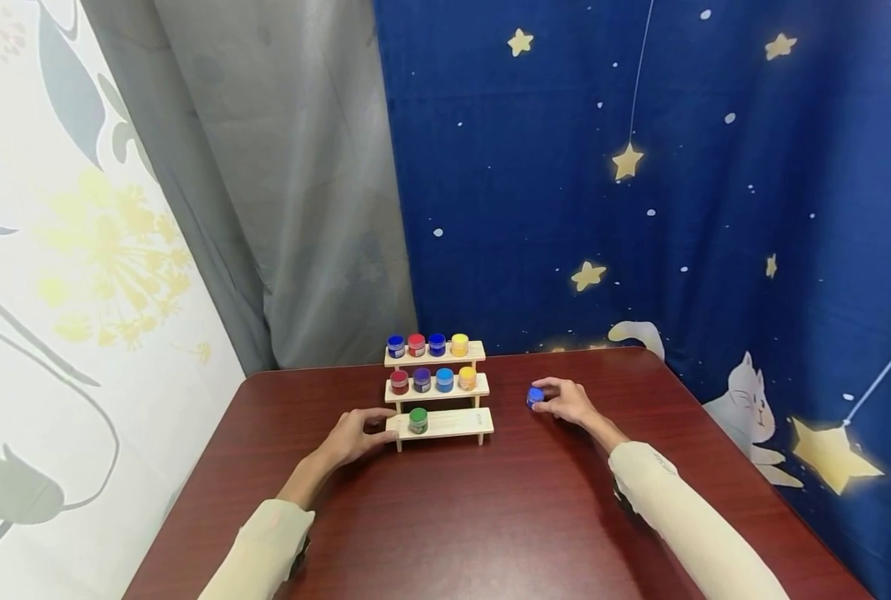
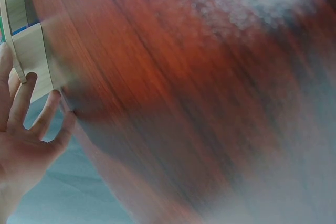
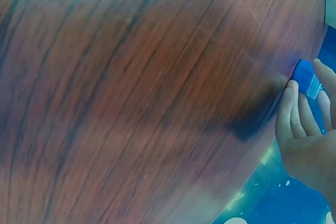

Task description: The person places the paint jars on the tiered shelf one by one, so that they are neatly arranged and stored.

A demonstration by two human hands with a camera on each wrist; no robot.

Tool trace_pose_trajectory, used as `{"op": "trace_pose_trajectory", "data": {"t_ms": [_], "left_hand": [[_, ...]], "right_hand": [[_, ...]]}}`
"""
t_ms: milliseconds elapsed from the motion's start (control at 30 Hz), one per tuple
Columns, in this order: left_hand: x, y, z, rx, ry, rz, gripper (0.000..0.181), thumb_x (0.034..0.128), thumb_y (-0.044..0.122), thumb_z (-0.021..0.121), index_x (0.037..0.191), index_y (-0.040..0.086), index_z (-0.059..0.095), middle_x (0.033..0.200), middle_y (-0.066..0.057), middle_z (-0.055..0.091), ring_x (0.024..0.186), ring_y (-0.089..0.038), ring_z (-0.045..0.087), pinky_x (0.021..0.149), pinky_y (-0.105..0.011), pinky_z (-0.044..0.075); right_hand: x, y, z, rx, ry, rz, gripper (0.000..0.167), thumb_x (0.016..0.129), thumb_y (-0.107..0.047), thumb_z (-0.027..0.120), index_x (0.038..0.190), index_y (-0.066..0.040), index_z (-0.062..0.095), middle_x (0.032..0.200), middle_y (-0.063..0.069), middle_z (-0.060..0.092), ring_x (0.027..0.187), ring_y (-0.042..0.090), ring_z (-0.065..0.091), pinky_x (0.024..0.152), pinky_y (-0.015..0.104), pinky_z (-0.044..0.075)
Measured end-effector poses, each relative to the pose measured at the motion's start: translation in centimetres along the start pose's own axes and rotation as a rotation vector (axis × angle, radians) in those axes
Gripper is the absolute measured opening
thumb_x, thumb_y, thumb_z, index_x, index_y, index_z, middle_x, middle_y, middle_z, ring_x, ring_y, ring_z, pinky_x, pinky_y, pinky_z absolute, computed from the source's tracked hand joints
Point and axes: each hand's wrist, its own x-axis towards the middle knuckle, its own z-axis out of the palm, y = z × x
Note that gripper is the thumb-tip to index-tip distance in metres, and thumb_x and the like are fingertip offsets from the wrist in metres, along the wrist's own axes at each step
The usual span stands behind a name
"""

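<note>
A wooden three-step rack (image 1: 453,423) stands towards the back of the table. Small paint jars fill much of its upper two steps, and a single green paint jar (image 1: 418,420) sits at the left of the lowest one. My left hand (image 1: 352,435) holds the left end of that lowest step between thumb and fingers; in the left wrist view its other fingers spread against the pale wood (image 2: 34,51). To the right of the rack, my right hand (image 1: 568,402) pinches a blue paint jar (image 1: 535,397) by its sides. Whether this jar touches the table, I cannot tell.
The top step carries blue, red and yellow jars, such as the yellow one (image 1: 460,344). Below it are dark red, purple, light blue and yellow-orange jars. Curtains, one grey (image 1: 310,208) and one blue with stars (image 1: 505,167), hang behind the brown table (image 1: 445,517).
</note>
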Motion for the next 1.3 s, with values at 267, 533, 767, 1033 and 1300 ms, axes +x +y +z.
{"op": "trace_pose_trajectory", "data": {"t_ms": [267, 533, 767, 1033, 1300], "left_hand": [[0.1, 0.0, 0.0, -0.012, 0.002, -0.002, 0.040, 0.0901, 0.031, 0.083, 0.127, 0.017, 0.075, 0.122, -0.008, 0.074, 0.112, -0.026, 0.069, 0.100, -0.049, 0.054], [0.2, 0.0, 0.1, -0.001, 0.000, -0.005, 0.040, 0.0899, 0.031, 0.083, 0.127, 0.018, 0.075, 0.123, -0.007, 0.073, 0.114, -0.026, 0.069, 0.101, -0.048, 0.054], [0.2, -0.2, 0.2, 0.000, 0.001, -0.001, 0.041, 0.0895, 0.031, 0.084, 0.127, 0.018, 0.076, 0.122, -0.008, 0.074, 0.112, -0.026, 0.069, 0.100, -0.048, 0.054], [0.3, -0.3, 0.2, -0.010, 0.004, 0.018, 0.040, 0.0899, 0.031, 0.084, 0.126, 0.016, 0.076, 0.122, -0.009, 0.074, 0.112, -0.026, 0.070, 0.098, -0.048, 0.055], [0.2, -0.3, 0.1, 0.004, 0.011, 0.037, 0.041, 0.0901, 0.032, 0.083, 0.126, 0.014, 0.076, 0.122, -0.011, 0.074, 0.114, -0.029, 0.069, 0.098, -0.049, 0.054]], "right_hand": [[0.3, 0.0, 0.5, -0.003, 0.003, 0.010, 0.046, 0.083, -0.006, 0.087, 0.126, 0.001, 0.071, 0.112, 0.023, 0.075, 0.087, 0.022, 0.072, 0.056, 0.028, 0.054], [0.2, -0.1, 0.4, 0.015, 0.003, 0.008, 0.044, 0.084, -0.005, 0.086, 0.124, 0.000, 0.071, 0.111, 0.024, 0.075, 0.088, 0.023, 0.072, 0.057, 0.031, 0.055], [-0.2, -0.3, 0.4, 0.014, -0.017, -0.019, 0.043, 0.084, -0.001, 0.085, 0.125, 0.002, 0.070, 0.111, 0.025, 0.074, 0.091, 0.028, 0.072, 0.057, 0.029, 0.053], [-0.7, -1.0, 0.4, 0.003, -0.034, -0.053, 0.044, 0.084, -0.003, 0.085, 0.125, 0.003, 0.070, 0.109, 0.022, 0.075, 0.092, 0.027, 0.072, 0.057, 0.027, 0.052], [-0.9, -1.7, 0.5, 0.004, -0.052, -0.111, 0.045, 0.084, -0.003, 0.086, 0.125, 0.005, 0.069, 0.108, 0.022, 0.075, 0.097, 0.033, 0.074, 0.061, 0.025, 0.054]]}}
